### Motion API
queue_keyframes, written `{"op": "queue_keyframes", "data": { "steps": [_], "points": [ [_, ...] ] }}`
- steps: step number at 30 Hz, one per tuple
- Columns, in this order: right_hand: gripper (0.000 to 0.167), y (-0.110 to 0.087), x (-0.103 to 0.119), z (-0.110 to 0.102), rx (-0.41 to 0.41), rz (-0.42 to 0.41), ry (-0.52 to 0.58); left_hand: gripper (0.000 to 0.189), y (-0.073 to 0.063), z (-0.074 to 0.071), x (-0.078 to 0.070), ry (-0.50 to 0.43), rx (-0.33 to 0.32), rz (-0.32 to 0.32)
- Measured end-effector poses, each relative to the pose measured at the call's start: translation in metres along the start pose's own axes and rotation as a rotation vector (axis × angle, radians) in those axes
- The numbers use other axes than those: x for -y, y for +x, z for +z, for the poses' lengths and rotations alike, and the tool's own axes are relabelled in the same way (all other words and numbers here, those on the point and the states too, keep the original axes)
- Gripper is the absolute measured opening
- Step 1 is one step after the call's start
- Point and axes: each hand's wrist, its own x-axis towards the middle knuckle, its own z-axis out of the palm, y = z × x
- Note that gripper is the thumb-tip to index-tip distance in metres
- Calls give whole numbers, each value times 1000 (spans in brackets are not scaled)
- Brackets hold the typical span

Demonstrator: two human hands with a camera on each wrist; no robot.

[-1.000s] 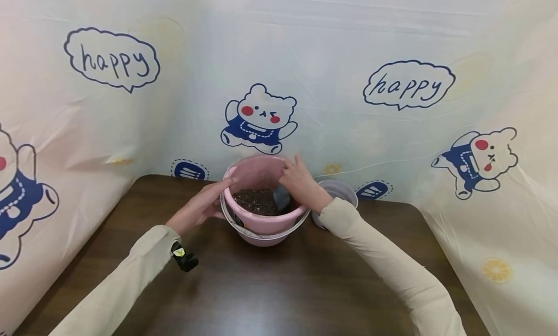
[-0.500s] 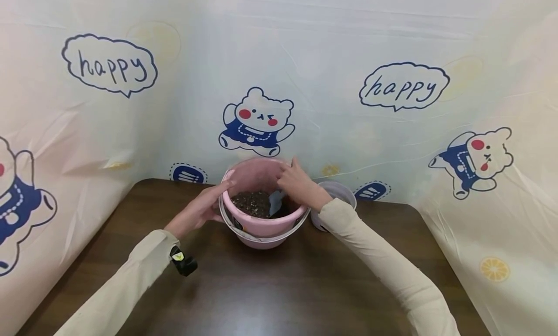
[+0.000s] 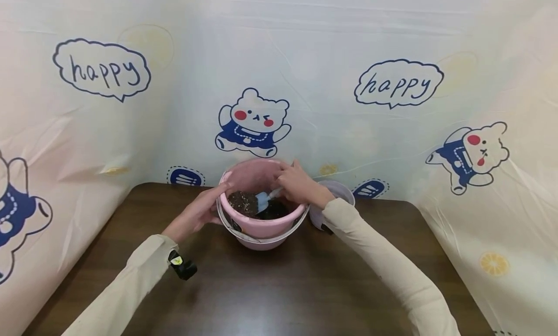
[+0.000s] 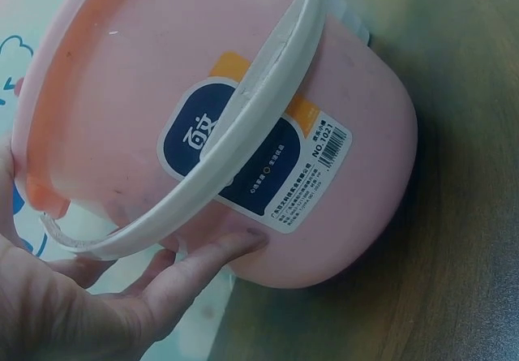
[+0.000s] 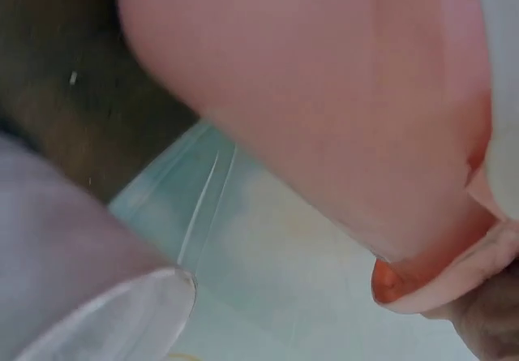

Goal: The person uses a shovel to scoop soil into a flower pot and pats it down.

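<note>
A pink plastic bucket [image 3: 261, 227] with a white bail handle [image 4: 235, 126] and a label [image 4: 280, 174] stands on the table. My left hand [image 3: 198, 210] holds its left side, thumb at the rim and other fingers along the outside wall. Inside, my right hand [image 3: 301, 183] grips the light handle of a small blue-grey trowel [image 3: 263, 201]. The trowel's blade meets dark, speckled soil [image 3: 241, 203] heaped at the bucket's left. Only a sliver of the right hand [image 5: 491, 320] shows in the right wrist view, beyond the rim.
Behind the right forearm, a round greyish container [image 3: 341, 190] stands close to the bucket's right. The dark wood table [image 3: 261, 292] ends at a printed cloth backdrop [image 3: 322, 84], which also hangs along both sides.
The trowel blade has swept left inside the bucket, moving soil toward the left wall and baring a dark patch on the right. My left hand stays at the rim.
</note>
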Motion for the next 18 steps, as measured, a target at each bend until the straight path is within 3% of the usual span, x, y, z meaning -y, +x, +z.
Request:
{"op": "queue_keyframes", "data": {
  "steps": [4,10,18],
  "points": [
    [18,3,1,-1,17,4,108,86,0,-2,0,2,-3,-2],
    [20,7,5,-2,45,0,112,87,1,-3,-2,6,-11,-5],
    [12,7,17,-3,44,-17,-84,88,2,-5,1,-6,-7,-12]
  ]
}}
